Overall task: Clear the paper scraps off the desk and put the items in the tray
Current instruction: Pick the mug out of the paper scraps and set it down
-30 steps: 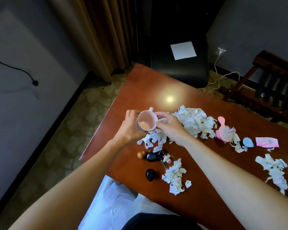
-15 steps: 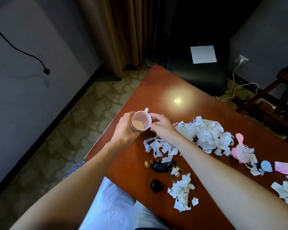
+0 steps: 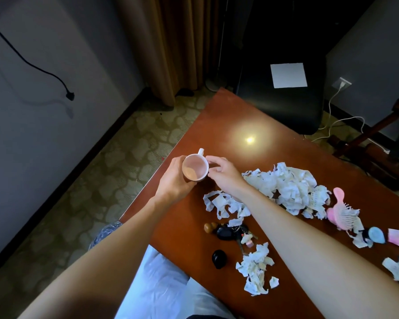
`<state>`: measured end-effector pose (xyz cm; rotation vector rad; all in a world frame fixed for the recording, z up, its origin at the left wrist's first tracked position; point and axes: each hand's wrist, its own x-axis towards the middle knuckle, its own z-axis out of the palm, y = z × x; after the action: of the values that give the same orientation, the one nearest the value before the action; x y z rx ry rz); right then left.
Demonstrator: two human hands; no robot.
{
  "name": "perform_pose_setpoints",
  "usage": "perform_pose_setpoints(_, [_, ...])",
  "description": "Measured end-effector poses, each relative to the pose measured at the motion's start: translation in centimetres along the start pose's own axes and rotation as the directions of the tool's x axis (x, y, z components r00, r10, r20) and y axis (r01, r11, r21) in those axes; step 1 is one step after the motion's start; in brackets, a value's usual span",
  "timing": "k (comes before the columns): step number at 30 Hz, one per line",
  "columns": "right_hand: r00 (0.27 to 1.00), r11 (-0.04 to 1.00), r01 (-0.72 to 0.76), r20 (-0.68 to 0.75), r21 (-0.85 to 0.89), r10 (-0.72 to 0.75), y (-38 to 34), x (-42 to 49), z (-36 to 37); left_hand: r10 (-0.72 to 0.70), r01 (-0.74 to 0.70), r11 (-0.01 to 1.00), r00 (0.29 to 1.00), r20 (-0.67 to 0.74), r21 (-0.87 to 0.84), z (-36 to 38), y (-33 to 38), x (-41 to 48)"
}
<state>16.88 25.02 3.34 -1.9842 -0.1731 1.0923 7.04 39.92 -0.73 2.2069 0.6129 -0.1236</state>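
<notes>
Left hand (image 3: 174, 180) wraps the pink cup (image 3: 195, 168) from the left, at the worktop's (image 3: 217, 125) left edge. Right hand (image 3: 224, 173) lays curled fingers against the rim beside the handle; whether they pinch, I cannot tell. The cup looks rigid, smooth and breakable, so body or handle suits. Paper scraps (image 3: 286, 187) crowd the right; bare room lies far.
</notes>
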Motion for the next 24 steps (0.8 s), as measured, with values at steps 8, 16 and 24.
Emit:
perform_pose_setpoints(8, [1.0, 0.999, 0.006, 0.021, 0.037, -0.006, -0.2, -2.2, -0.2, -0.104, 0.101, 0.994, 0.992, 0.073, 0.035, 0.2, 0.6, -0.8])
perform_pose_setpoints(16, [1.0, 0.999, 0.01, -0.013, 0.044, -0.01, 0.4, -5.9, -1.3, -0.027, 0.027, 0.998, 1.0, -0.003, 0.049, -1.5, 2.7, -4.6])
perform_pose_setpoints(24, [0.996, 0.996, 0.057, -0.073, 0.062, -0.053, 2.8, -10.2, -3.1, 0.133, -0.132, 0.98, 0.991, 0.005, 0.148, -0.8, 6.0, -8.5])
